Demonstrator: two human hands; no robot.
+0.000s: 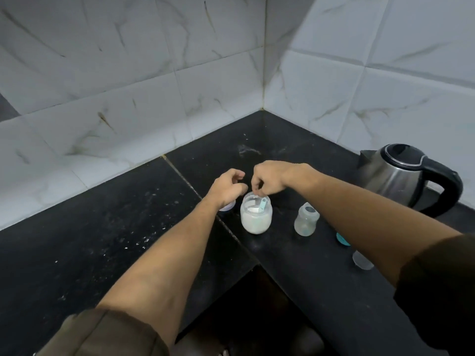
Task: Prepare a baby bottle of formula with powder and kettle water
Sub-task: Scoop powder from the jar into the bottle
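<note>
While my right hand (267, 178) pinches the little blue scoop (263, 203) in the mouth of the powder jar (255, 219) on the black counter (115, 240), my left hand (228, 187) hangs loose beside it holding nothing, and the open bottle (305, 220) stands just right of the jar, with the kettle (393, 176) farther right.

My right hand (267, 176) pinched the scoop (262, 203) in the powder jar (255, 219) beneath it; my left hand (227, 187) hovered beside, loose-fingered.

No text, label, brand or number is readable on the powder jar (256, 217), the baby bottle (305, 219) or the kettle (393, 173).
</note>
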